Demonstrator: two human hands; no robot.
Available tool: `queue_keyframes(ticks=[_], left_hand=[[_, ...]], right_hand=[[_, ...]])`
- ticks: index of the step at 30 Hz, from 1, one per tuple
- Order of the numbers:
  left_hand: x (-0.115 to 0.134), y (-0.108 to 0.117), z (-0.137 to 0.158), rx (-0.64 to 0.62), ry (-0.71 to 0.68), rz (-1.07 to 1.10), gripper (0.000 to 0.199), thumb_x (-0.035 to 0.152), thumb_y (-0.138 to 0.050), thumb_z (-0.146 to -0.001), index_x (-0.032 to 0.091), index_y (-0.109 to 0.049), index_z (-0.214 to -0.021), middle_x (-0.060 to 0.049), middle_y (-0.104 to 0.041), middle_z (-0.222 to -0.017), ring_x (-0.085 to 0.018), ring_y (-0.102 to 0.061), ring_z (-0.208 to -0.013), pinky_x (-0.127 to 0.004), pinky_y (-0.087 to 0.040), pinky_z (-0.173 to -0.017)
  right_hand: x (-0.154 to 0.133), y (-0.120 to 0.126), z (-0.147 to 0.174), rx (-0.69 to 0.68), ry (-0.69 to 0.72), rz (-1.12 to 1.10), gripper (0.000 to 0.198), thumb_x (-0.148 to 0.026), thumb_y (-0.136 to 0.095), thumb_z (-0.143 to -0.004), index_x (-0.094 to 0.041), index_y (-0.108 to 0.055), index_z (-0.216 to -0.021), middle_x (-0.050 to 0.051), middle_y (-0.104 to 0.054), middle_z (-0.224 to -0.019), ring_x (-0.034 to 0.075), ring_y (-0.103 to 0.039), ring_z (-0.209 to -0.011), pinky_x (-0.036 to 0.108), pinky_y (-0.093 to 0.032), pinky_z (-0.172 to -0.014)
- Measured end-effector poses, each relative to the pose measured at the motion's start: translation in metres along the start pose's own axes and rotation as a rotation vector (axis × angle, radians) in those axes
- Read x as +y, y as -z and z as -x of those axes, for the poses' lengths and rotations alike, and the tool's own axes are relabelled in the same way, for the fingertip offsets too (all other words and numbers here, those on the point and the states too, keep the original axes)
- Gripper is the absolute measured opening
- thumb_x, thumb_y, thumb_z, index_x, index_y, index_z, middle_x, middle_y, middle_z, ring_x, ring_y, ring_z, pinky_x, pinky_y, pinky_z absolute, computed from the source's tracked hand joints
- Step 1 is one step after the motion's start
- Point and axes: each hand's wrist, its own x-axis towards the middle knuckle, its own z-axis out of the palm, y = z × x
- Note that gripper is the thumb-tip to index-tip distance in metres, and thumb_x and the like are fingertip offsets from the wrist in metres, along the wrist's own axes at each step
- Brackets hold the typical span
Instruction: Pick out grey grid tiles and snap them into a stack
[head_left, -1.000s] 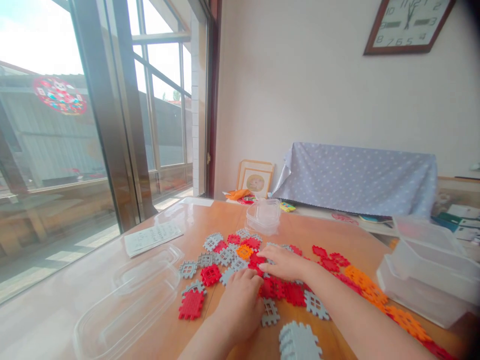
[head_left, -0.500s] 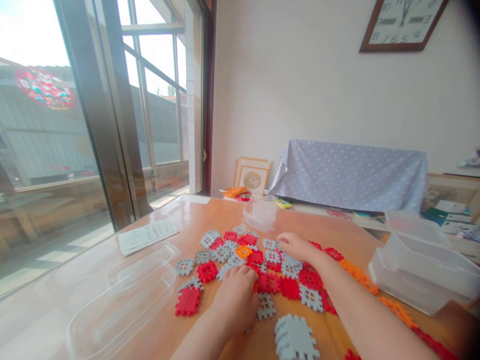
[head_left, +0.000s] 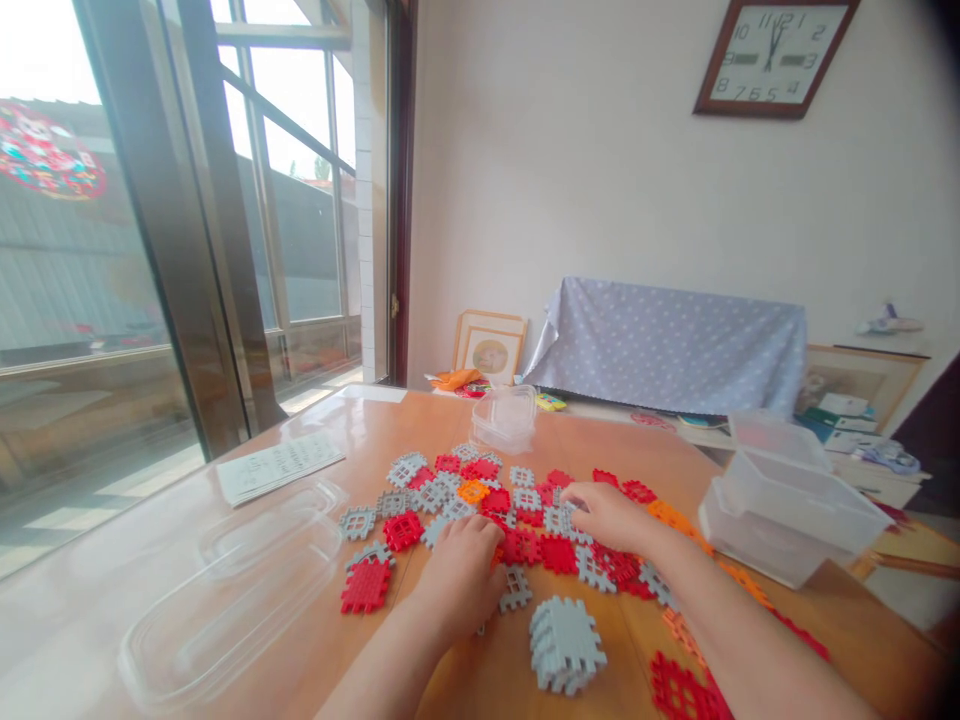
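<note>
My left hand [head_left: 466, 568] rests low over the near side of a spread of plastic interlocking tiles, its fingers curled. What lies under the palm is mostly hidden; a bit of orange and a grey edge peek out beside it. At the right part of the spread, my right hand [head_left: 611, 515] has its thumb and fingers closed on a grey window tile [head_left: 576, 510], partly covered by the hand. Red tiles [head_left: 557, 553] and an orange tile [head_left: 473, 491] lie between the hands. Nearer to me stands a stack of grey tiles [head_left: 566, 640].
Clear plastic lids [head_left: 232, 600] lie at left, near a written sheet [head_left: 281, 467]. A small clear container [head_left: 504, 418] sits at the back. Larger clear boxes [head_left: 787, 520] stand at right. Joined orange and red tiles [head_left: 679, 525] run beside my right forearm.
The view has turned rightward, so things appear further left. My right hand has shifted right and slightly nearer across the tiles, uncovering a red one. My left hand stays almost where it was.
</note>
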Motion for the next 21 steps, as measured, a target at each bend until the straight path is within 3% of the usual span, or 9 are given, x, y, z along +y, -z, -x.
queue_keyframes(ticks=[3, 6, 12, 18, 21], left_hand=[[0.003, 0.003, 0.001, 0.047, -0.012, 0.039, 0.015, 0.024, -0.055, -0.085, 0.024, -0.063, -0.097, -0.008, -0.066, -0.108, -0.027, -0.058, -0.107, -0.037, -0.044, -0.094], [0.006, 0.003, 0.000, 0.114, -0.023, 0.153, 0.014, 0.026, -0.054, -0.088, 0.024, -0.065, -0.097, -0.007, -0.067, -0.104, -0.026, -0.060, -0.103, -0.035, -0.044, -0.090], [0.019, 0.006, 0.001, 0.233, 0.005, 0.641, 0.019, 0.032, -0.054, -0.093, 0.021, -0.065, -0.105, -0.006, -0.069, -0.103, -0.022, -0.062, -0.097, -0.030, -0.045, -0.082], [0.038, 0.016, 0.009, 0.091, -0.035, 1.198, 0.038, 0.050, -0.063, -0.091, 0.019, -0.059, -0.113, -0.002, -0.064, -0.086, -0.013, -0.056, -0.073, -0.024, -0.039, -0.063], [0.042, 0.016, 0.011, 0.029, -0.025, 1.352, 0.037, 0.048, -0.072, -0.084, 0.019, -0.060, -0.104, 0.001, -0.060, -0.078, -0.010, -0.051, -0.066, -0.022, -0.035, -0.061]], right_hand=[[0.000, 0.008, 0.015, 0.072, -0.038, -0.089, 0.032, -0.020, -0.052, -0.079, -0.022, -0.072, -0.105, 0.005, -0.075, -0.106, 0.024, -0.066, -0.099, 0.035, -0.048, -0.089], [-0.009, 0.012, 0.032, 0.182, -0.110, -0.399, 0.031, -0.026, -0.055, -0.081, -0.021, -0.068, -0.109, 0.006, -0.073, -0.110, 0.024, -0.065, -0.104, 0.037, -0.048, -0.092], [-0.064, 0.018, 0.073, 0.218, -0.180, -0.920, 0.033, -0.039, -0.066, -0.084, -0.023, -0.063, -0.112, 0.003, -0.069, -0.100, 0.020, -0.063, -0.089, 0.030, -0.050, -0.073], [-0.117, 0.011, 0.096, 0.245, -0.108, -1.004, 0.032, -0.040, -0.067, -0.087, -0.023, -0.062, -0.114, -0.001, -0.064, -0.084, 0.011, -0.052, -0.063, 0.024, -0.041, -0.057], [-0.132, 0.006, 0.103, 0.228, -0.076, -0.940, 0.033, -0.042, -0.065, -0.089, -0.022, -0.062, -0.115, 0.000, -0.066, -0.084, 0.013, -0.056, -0.067, 0.025, -0.043, -0.059]])
